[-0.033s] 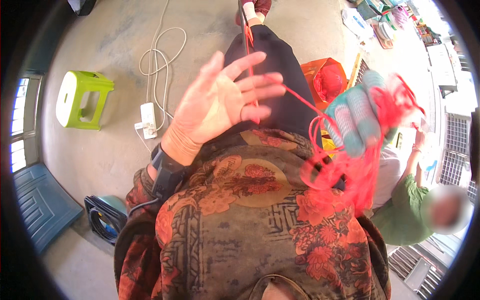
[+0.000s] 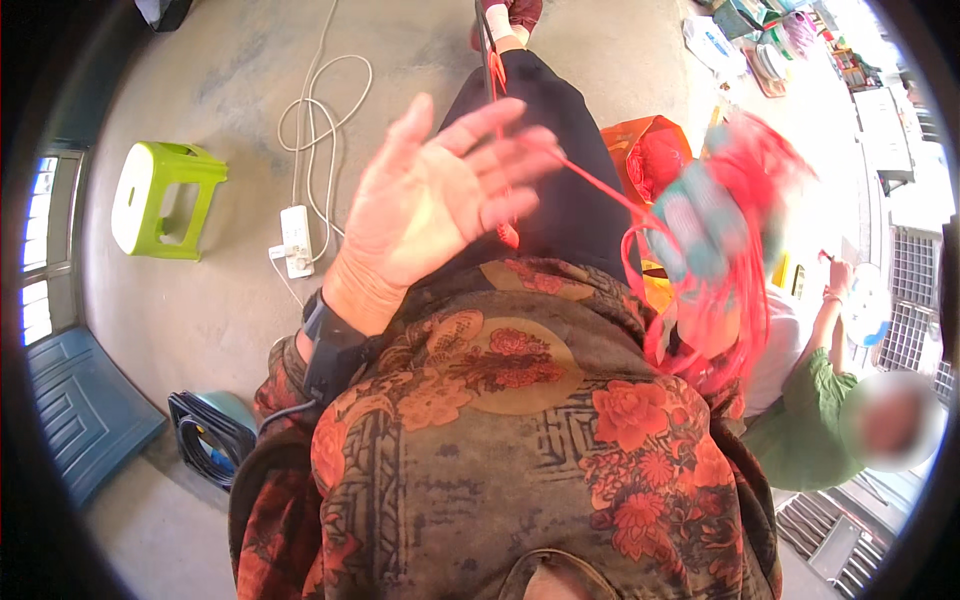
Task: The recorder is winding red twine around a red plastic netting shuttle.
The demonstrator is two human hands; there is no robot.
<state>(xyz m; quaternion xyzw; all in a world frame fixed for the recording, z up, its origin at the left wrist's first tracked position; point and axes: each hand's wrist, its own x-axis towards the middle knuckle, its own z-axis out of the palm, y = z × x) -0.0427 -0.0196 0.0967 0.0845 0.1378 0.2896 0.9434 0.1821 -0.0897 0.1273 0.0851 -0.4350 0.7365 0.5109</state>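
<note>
My bare left hand is raised palm up over my lap, its fingers spread and blurred at the tips. A strand of red cord stretches from behind those fingers across to my right hand. My right hand, in a grey and teal knitted glove, is closed around a loose bundle of red cord. Loops of the bundle hang below the glove, smeared by motion. Beyond my left hand, a thin dark rod stands between my legs with red strands along it.
An orange bag with red material inside sits right of my legs. A lime-green stool, a white power strip and its coiled cable lie left on the floor. A person in a green top is at the right.
My right hand has shifted a little left, and its cord bundle has swung up and away from me. My left hand has moved slightly left, still spread.
</note>
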